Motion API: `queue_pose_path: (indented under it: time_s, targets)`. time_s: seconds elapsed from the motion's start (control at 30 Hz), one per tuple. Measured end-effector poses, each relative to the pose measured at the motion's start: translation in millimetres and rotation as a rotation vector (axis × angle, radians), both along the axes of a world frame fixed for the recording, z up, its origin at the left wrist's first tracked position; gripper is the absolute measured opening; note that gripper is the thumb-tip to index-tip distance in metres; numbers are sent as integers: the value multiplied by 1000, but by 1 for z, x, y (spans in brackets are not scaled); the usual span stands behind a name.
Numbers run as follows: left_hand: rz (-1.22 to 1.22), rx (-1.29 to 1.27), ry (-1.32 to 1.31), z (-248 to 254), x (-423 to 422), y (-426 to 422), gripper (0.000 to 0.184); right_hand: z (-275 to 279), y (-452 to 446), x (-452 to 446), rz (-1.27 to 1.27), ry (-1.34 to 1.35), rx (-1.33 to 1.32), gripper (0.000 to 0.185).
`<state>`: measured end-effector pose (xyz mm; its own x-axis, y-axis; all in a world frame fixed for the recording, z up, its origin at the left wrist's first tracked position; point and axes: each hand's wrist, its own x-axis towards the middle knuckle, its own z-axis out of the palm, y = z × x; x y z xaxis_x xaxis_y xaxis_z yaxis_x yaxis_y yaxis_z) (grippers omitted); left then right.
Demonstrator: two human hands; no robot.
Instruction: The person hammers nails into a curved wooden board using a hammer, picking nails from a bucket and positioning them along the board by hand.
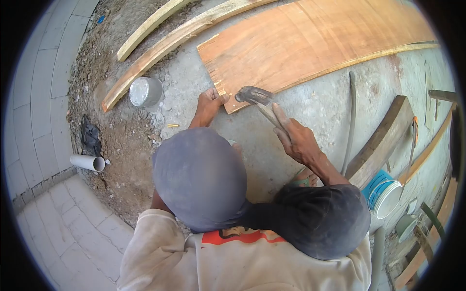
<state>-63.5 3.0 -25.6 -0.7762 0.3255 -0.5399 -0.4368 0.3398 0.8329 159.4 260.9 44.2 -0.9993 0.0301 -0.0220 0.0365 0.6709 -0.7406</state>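
A sheet of plywood (310,41) lies on the concrete, its near corner pointing toward me. At its left end edge my left hand (208,104) is closed in a pinch, thumb against the wood close to that corner. What the pinched fingers hold, if anything, is too small to make out. My right hand (300,140) grips the handle of a claw hammer (255,94), fingers partly extended along it. The hammer's dark head is over the plywood corner, just right of my left hand; whether it touches the wood, I cannot tell.
Timber lengths (170,46) lie at upper left, near a grey cylindrical block (145,91). A white pipe (87,162) rests on the dirt. To the right are a dark thick board (378,140), a grey pipe (351,121) and a blue-and-white bucket (383,194).
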Motion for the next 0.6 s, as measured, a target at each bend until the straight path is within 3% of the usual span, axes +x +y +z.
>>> queue_pose_path:
  time_s: [0.2, 0.27, 0.33, 0.4, 0.47, 0.53, 0.6]
  targets:
    - [-35, -60, 39, 2, 3, -2, 26, 15, -4, -4, 85, 273, -72, 76]
    - [-29, -62, 38, -1, 1, -2, 23, -2, 5, -6, 246, 9, 238, 79]
    - [34, 37, 23, -8, 3, -1, 21, 2, 0, -15, 215, -41, 268, 79]
    - [-20, -30, 61, -11, -6, -3, 22, 11, -2, -21, 183, -85, 299, 78]
    - [-69, -109, 84, -15, -6, -7, 23, 25, -7, -18, 80, 125, -22, 73]
    - [-95, -176, 235, -9, 0, -5, 27, 29, -17, -17, 62, 247, -105, 74]
    - [-53, -78, 144, -2, 2, -3, 27, 23, -14, -15, 35, 380, -179, 74]
